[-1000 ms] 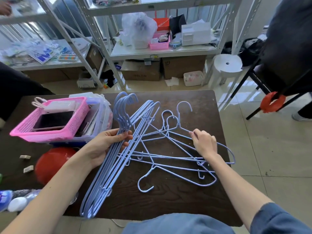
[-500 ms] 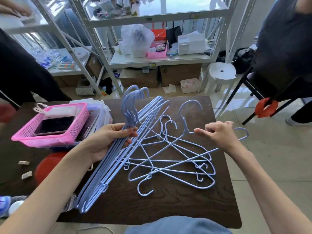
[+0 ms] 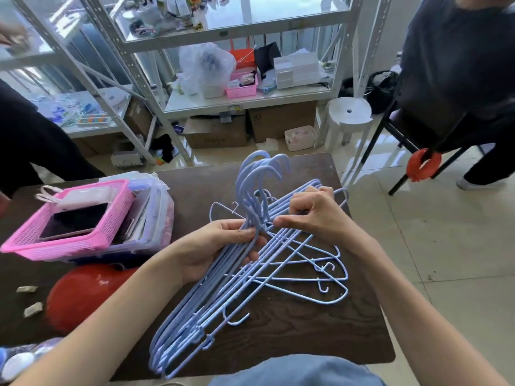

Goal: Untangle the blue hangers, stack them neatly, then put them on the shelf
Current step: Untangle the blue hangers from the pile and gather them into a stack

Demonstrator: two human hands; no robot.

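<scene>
Your left hand grips the stacked hangers at their necks; your right hand pinches one hanger against them, above loose hangers on the surface.

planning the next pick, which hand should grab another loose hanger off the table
Probably the right hand. The left hand is wrapped around the stacked bundle, while the loose hangers lie on the table on the right hand's side.

A dark wooden table stood on a glossy tiled floor. Behind it were white metal racks, cardboard boxes and a white stool, in daylight.
</scene>
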